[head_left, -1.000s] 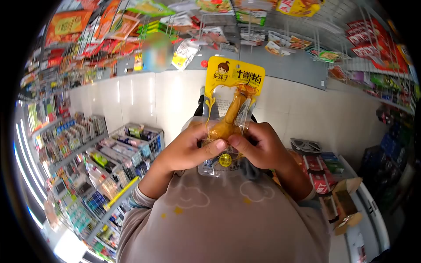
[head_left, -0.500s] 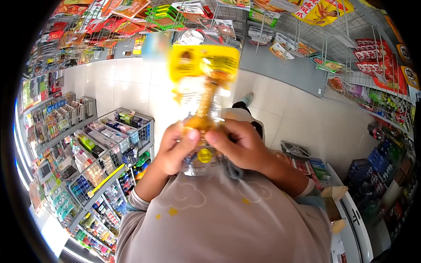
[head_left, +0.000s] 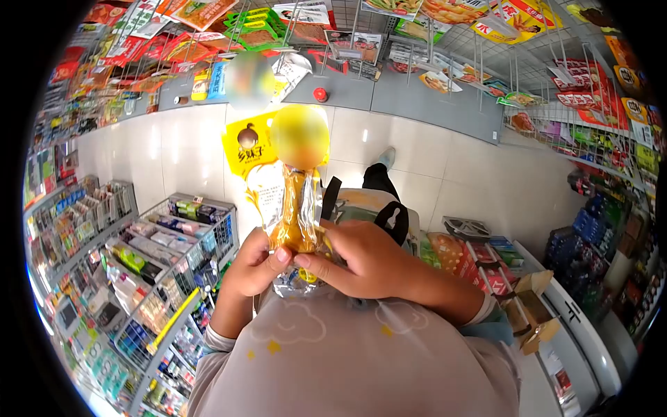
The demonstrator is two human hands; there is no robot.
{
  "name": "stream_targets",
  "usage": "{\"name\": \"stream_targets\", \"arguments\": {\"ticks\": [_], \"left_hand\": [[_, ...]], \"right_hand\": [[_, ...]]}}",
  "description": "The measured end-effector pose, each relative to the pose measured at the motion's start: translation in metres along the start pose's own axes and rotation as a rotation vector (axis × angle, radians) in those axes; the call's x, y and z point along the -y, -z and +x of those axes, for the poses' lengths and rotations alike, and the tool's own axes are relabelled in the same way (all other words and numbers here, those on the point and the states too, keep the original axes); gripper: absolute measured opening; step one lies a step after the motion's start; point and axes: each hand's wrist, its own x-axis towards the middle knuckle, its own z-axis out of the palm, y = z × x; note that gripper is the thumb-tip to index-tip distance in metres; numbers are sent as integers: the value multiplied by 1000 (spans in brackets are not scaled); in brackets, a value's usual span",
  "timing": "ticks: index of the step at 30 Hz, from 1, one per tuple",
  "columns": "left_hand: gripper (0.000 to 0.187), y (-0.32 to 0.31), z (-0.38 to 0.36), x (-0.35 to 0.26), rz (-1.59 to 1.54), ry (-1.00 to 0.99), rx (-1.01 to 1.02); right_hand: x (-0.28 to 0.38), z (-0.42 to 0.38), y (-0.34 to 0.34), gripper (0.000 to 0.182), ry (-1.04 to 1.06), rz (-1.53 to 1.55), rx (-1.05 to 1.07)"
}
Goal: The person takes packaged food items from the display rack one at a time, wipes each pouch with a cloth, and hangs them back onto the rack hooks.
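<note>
In front of my chest I hold a packaged chicken leg [head_left: 292, 208] in a clear plastic pouch with a yellow printed top. A brown drumstick shape shows through the plastic. My left hand [head_left: 254, 270] is closed on the pouch's lower left side, thumb on top. My right hand [head_left: 361, 257] grips its lower right side, the thumb tip close to the left thumb. Fingers under the pouch are hidden. Part of the yellow top is blurred.
Wire racks of hanging snack packets [head_left: 257, 28] line the far side above a grey ledge [head_left: 417, 111]. Divided wire baskets of boxed goods [head_left: 174, 222] stand at left. An open cardboard box [head_left: 535, 313] sits at right on a white unit. A bag with black straps [head_left: 375, 208] is beyond my hands.
Both hands and the packaged chicken leg have shifted left and slightly toward me. The pouch's yellow top has tilted left. A red-topped item and more of the bag have come into view.
</note>
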Motion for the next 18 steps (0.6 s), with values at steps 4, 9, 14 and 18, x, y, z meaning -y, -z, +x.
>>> {"name": "stream_targets", "arguments": {"ticks": [4, 9, 14, 18], "left_hand": [[79, 87, -7, 29, -57, -60, 122], [74, 136, -2, 37, -503, 40, 189], [69, 206, -26, 55, -786, -12, 75], [70, 254, -36, 56, -853, -148, -43]], "right_hand": [[1, 36, -58, 53, -36, -79, 0], [6, 87, -134, 46, -136, -140, 25], [33, 110, -159, 43, -490, 75, 180], [21, 70, -145, 52, -478, 158, 86]]}}
